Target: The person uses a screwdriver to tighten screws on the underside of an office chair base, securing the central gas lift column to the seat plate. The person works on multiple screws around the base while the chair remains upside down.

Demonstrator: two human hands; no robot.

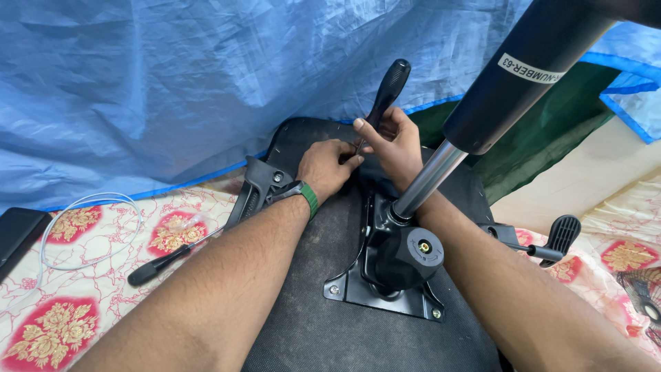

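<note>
An upturned black office chair seat (317, 324) lies before me with its black metal mechanism plate (358, 286) bolted on. A gas lift cylinder (509, 76) with a chrome rod (430, 176) rises from it toward the camera. My right hand (392, 141) grips a black-handled screwdriver (389, 89) at the far side of the plate. My left hand (327, 165), with a green band on the wrist, pinches the screwdriver's shaft near its tip. The tip itself is hidden by my fingers.
A black armrest bracket (255, 186) sits at the seat's left edge. A black lever with a paddle handle (558, 238) sticks out on the right. A second dark tool (162, 265) and a white cable loop (89, 231) lie on the floral sheet. Blue tarp (172, 83) hangs behind.
</note>
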